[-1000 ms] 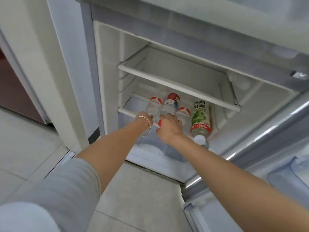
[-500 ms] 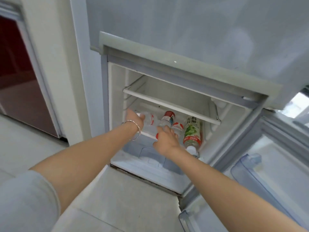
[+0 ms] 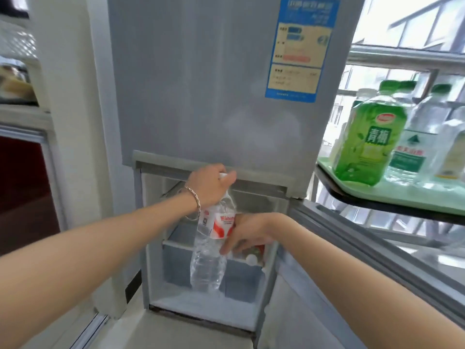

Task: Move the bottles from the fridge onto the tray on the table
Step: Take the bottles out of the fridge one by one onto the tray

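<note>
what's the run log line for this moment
left hand: grips water bottle by neck, in front of fridge | right hand: inside fridge, grasp unclear | tray: holds bottles

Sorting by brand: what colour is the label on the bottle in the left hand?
Red and white label on a clear bottle, best seen in the head view.

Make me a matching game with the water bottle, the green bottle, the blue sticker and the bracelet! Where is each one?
Things:
1. water bottle
2. green bottle
3. blue sticker
4. bracelet

Places:
A. stuck on the upper fridge door
B. gripped at its top by the left hand
C. round the left wrist
D. standing on the tray

Pairs: 1-B, 2-D, 3-A, 4-C
</note>
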